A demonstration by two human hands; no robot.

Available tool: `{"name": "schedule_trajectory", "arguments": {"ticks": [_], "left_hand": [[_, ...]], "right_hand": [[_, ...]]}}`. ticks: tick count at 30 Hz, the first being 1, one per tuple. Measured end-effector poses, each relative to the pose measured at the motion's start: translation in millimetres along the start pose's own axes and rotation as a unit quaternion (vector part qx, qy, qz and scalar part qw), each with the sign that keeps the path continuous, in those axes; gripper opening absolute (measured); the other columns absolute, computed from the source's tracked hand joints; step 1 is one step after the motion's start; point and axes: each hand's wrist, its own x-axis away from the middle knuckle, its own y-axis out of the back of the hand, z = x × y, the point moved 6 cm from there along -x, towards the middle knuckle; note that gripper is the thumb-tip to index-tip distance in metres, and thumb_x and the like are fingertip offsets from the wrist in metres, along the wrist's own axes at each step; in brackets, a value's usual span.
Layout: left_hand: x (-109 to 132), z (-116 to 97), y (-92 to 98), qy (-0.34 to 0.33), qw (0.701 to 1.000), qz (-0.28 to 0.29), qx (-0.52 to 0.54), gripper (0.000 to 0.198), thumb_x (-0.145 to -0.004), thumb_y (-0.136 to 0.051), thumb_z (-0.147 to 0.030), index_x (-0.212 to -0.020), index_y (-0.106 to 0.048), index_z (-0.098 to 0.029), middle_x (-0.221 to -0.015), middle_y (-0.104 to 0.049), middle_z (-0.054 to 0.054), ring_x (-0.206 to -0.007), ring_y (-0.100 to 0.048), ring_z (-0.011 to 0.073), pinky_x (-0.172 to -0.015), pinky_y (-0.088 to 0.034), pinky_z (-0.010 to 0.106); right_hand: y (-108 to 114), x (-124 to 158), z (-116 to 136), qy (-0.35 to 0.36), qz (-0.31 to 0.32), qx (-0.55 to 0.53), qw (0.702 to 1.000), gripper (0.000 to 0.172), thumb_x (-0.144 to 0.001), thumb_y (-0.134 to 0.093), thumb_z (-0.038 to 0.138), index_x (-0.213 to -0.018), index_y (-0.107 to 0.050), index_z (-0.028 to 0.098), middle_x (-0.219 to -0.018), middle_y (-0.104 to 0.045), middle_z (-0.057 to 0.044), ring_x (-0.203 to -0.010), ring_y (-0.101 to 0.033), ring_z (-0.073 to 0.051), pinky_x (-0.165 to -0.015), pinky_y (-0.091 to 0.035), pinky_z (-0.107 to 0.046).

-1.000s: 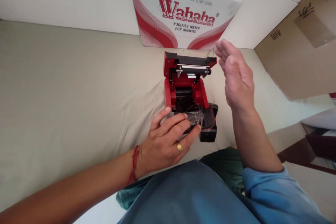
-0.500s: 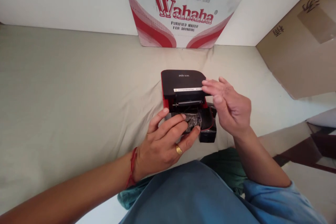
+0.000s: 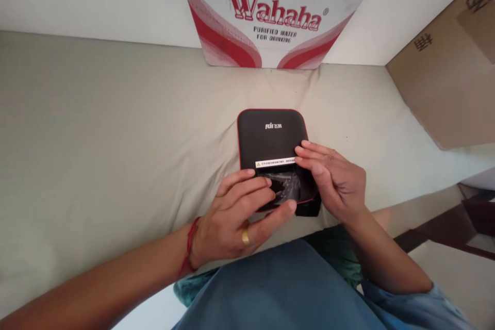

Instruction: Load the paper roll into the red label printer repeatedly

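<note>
A small black printer with red edging (image 3: 272, 136), its lid down, lies on the cloth in front of me. Near the lid's front edge runs a white warning strip (image 3: 275, 163). Clear, crinkled film (image 3: 285, 185) shows in the opening below that strip. My left hand (image 3: 242, 211), with fingers spread, rests across the printer's front left part and touches the film. On the right side, my right hand (image 3: 335, 179) lays its outstretched fingers against the lid's corner. A black block-like piece (image 3: 308, 209) sticks out at the front right; its kind is unclear.
Beige cloth (image 3: 116, 129) covers the surface, with creases left of the printer. Behind stands a white and red Wahaha water carton (image 3: 276, 15) against white boxes. A brown cardboard box (image 3: 444, 77) stands at the right. My lap is close in front.
The printer's lid has swung down from raised to closed, with my right hand moving down along it. My left hand stays at the front. The view has shifted slightly.
</note>
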Motion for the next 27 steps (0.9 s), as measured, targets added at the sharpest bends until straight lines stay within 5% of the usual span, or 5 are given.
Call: {"name": "schedule_trajectory", "arguments": {"ticks": [5,11,16,20,27], "left_hand": [[3,44,21.8,0.196,0.973,-0.066,0.103,0.074,-0.106,-0.074,-0.022,-0.175,-0.057,-0.042,-0.147,-0.072,0.009,-0.144,-0.072,0.0330,-0.133,-0.059,0.062],[22,106,-8.2,0.336,0.877,0.046,0.341,0.105,-0.105,-0.083,-0.061,-0.190,-0.022,-0.057,-0.204,-0.023,0.000,-0.190,-0.024,0.0414,-0.151,-0.032,0.074],[25,104,-26.6,0.328,0.824,0.055,0.458,0.115,-0.102,-0.087,-0.064,-0.188,-0.012,-0.066,-0.206,-0.013,-0.009,-0.193,-0.017,0.0378,-0.153,-0.031,0.072],[22,94,-31.3,0.334,0.781,0.041,0.526,0.118,-0.102,-0.091,-0.054,-0.189,-0.013,-0.065,-0.206,-0.011,-0.012,-0.193,-0.010,0.0360,-0.158,-0.012,0.065],[21,92,-40.1,0.379,0.714,0.009,0.589,0.124,-0.093,-0.098,-0.044,-0.188,-0.021,-0.065,-0.206,-0.011,-0.014,-0.193,-0.007,0.0409,-0.157,-0.012,0.067]], "right_hand": [[1,-7,7,-0.069,-0.024,-0.016,0.997,0.030,-0.121,-0.064,0.032,-0.115,-0.093,0.034,-0.126,-0.096,-0.002,-0.130,-0.090,-0.030,-0.134,-0.061,-0.064],[-7,-23,7,-0.100,0.049,-0.031,0.993,0.029,-0.116,-0.073,0.038,-0.141,-0.087,0.034,-0.155,-0.087,-0.003,-0.152,-0.079,-0.030,-0.147,-0.044,-0.066],[-7,-21,3,-0.085,0.141,-0.028,0.986,0.056,-0.112,-0.082,0.037,-0.167,-0.073,0.035,-0.178,-0.069,-0.006,-0.173,-0.059,-0.032,-0.149,-0.041,-0.064],[-3,-16,4,-0.065,0.181,-0.016,0.981,0.070,-0.111,-0.084,0.042,-0.178,-0.062,0.035,-0.187,-0.060,-0.008,-0.179,-0.050,-0.035,-0.148,-0.042,-0.066],[12,-20,16,0.003,0.139,0.064,0.988,0.071,-0.112,-0.083,0.034,-0.179,-0.059,0.037,-0.189,-0.058,-0.010,-0.178,-0.053,-0.035,-0.143,-0.051,-0.062]]}}
